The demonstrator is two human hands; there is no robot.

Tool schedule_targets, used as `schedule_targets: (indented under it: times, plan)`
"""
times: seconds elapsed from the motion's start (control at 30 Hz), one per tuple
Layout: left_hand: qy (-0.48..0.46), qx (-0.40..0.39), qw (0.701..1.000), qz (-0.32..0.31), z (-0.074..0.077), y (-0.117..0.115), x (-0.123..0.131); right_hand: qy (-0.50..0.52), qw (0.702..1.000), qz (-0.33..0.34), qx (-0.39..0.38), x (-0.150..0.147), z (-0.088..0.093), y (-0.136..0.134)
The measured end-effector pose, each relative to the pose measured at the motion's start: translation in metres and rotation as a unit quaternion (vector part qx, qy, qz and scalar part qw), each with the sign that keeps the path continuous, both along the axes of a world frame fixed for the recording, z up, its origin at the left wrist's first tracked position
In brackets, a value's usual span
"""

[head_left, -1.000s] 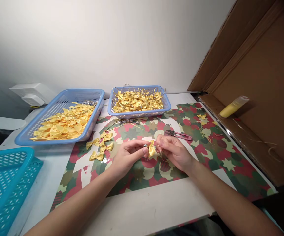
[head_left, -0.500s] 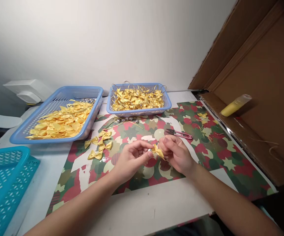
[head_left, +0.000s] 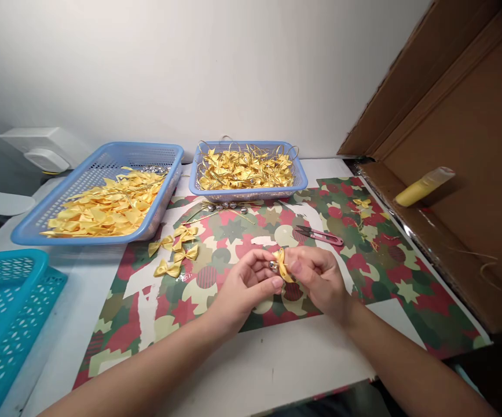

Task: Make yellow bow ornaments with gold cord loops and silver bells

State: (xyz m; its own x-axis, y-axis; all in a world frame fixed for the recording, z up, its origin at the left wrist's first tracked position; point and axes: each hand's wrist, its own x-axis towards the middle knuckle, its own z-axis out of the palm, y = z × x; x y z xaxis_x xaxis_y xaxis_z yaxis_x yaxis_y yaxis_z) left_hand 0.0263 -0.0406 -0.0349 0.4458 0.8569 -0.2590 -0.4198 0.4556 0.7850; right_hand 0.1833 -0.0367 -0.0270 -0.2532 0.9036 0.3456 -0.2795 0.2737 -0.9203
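Note:
My left hand [head_left: 246, 286] and my right hand [head_left: 318, 277] meet over the patterned paper mat [head_left: 233, 301]. Together they pinch a small yellow ribbon bow [head_left: 282, 265] with a small silver bell [head_left: 272, 265] at its left side. Both hands' fingers are closed on it. A few loose yellow bows [head_left: 175, 252] lie on the mat to the left of my left hand. Pink thread snips [head_left: 320, 234] lie just beyond my right hand.
A blue basket [head_left: 37, 229] of yellow bows stands at back left, and a smaller blue basket [head_left: 296, 174] of bows with gold loops at back centre. Silver bells [head_left: 227, 205] lie before it. A teal basket [head_left: 11, 301] sits at left, an open cardboard box [head_left: 463, 191] with a yellow tube [head_left: 424, 186] at right.
Both hands have moved slightly right and nearer to me with the bow, which has turned between the fingers. The view has shifted a little downward.

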Motion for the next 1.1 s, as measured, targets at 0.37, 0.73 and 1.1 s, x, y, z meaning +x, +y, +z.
schedule_targets:
  times: [0.37,0.73,1.1]
  plan:
    - [-0.081,-0.005,0.996,-0.044,-0.001,0.004,-0.004,-0.116,0.985,0.023,0.128,-0.001,0.003,0.001]
    - [-0.065,-0.048,0.995,-0.058,-0.005,0.008,-0.010,-0.205,0.967,0.057,0.139,0.002,0.005,0.005]
    - [-0.018,-0.001,0.998,-0.053,-0.013,0.011,-0.012,-0.143,0.987,0.064,0.035,0.007,0.004,0.005]
